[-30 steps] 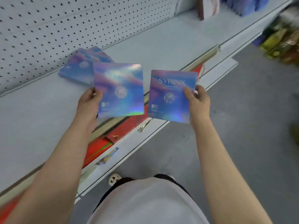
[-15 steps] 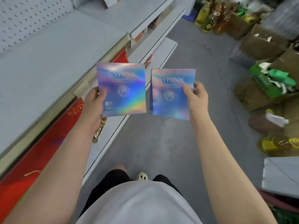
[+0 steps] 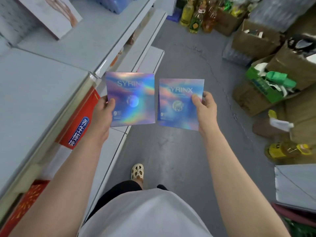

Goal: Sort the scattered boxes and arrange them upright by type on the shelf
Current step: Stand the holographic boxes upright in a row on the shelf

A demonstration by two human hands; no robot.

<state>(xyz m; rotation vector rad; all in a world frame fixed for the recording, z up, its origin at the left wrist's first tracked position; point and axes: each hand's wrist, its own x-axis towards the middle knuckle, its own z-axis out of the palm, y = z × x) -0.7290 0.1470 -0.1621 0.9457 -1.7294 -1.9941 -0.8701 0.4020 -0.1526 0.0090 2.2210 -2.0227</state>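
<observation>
I hold two flat, iridescent blue-purple boxes printed "SYRINX", side by side over the aisle floor. My left hand [image 3: 102, 112] grips the left box [image 3: 133, 98] by its lower left edge, thumb on the front. My right hand [image 3: 203, 108] grips the right box [image 3: 177, 103] by its right edge, thumb on the front. Both boxes face me, upright. The grey shelf [image 3: 39, 93] lies to my left, its top surface bare where I see it. A white and pink box [image 3: 51, 12] stands on the shelf further along, with blue packs [image 3: 116, 4] behind it.
Red packages [image 3: 80, 120] sit on the lower shelf level at the left. Open cardboard cartons [image 3: 266, 89] and bottles of oil [image 3: 196, 16] crowd the right side of the aisle. A grey panel [image 3: 297, 187] lies at the lower right. My sandalled foot [image 3: 137, 171] is on the grey floor.
My view has swung right and along the aisle, away from the shelf where other blue boxes lay. Both hands keep the same grip on their boxes.
</observation>
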